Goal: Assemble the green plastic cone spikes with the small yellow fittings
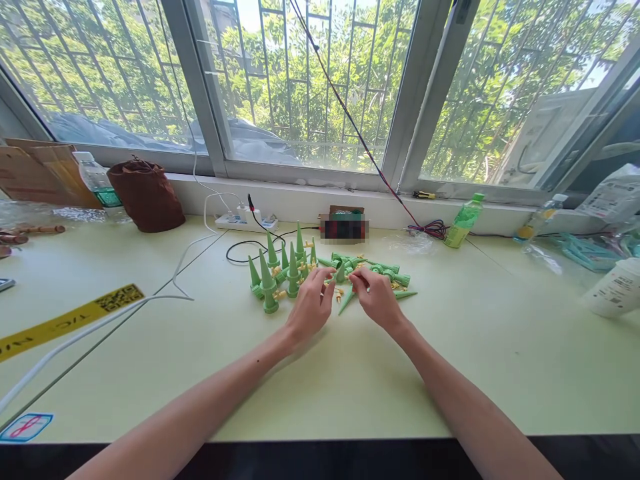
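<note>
Several green cone-shaped spikes with yellow side valves, one of them a tall spike [267, 283], stand upright just left of my left hand [313, 303]. That hand is curled at the middle of the pile, thumb and fingers bent toward a green part between the hands; whether it grips anything is hidden. My right hand [375, 293] has its fingertips pinched together beside the same green part, and what they hold is too small to make out. A green spike [346, 301] points down-left below its fingers. Behind it lie loose green pieces [403, 280] and small yellow valves [339, 298].
A power strip [247, 220], a brown bag [146, 195] and a green bottle [464, 221] line the window wall. White cable [186, 287] and yellow tape [70, 322] cross the left side. A white cup [615, 288] stands at the right.
</note>
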`<state>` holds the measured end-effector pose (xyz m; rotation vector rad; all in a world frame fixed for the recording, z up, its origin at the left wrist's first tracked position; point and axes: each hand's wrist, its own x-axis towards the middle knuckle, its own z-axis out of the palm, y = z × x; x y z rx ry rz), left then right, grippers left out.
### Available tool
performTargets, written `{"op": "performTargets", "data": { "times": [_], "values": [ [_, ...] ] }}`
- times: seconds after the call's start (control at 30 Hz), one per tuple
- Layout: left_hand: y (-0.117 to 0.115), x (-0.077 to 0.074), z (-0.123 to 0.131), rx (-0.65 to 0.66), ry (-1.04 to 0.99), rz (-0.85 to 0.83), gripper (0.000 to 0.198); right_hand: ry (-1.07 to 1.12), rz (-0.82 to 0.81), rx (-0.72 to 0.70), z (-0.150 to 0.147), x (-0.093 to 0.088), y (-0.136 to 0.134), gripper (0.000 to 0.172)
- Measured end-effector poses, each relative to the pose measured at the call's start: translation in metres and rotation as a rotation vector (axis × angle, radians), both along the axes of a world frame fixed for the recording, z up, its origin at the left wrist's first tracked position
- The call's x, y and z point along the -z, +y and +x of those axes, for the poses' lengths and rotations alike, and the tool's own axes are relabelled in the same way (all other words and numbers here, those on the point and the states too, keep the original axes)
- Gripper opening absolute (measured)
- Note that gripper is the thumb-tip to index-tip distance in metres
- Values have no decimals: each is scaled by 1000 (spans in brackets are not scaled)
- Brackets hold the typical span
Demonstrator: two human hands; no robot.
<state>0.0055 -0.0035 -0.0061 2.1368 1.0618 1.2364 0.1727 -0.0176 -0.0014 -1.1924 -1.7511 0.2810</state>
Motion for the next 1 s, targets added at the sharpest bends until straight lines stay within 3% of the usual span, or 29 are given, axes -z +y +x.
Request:
{"op": "performTargets", "data": {
  "times": [0.27, 0.4, 0.57, 1.0],
  "values": [
    [3, -1, 2, 130, -262, -459, 37, 41, 29, 0, -1, -6, -3, 19],
    [3, -1, 2, 197, -340, -567, 40, 24, 22, -36, 0, -4, -2, 20],
    [3, -2, 3, 220, -390, -603, 39, 38, 16, -72, -1, -1, -1, 17],
    [6, 3, 2, 205, -423, -516, 35, 68, -38, -134, 1, 3, 3, 13]
  ]
}}
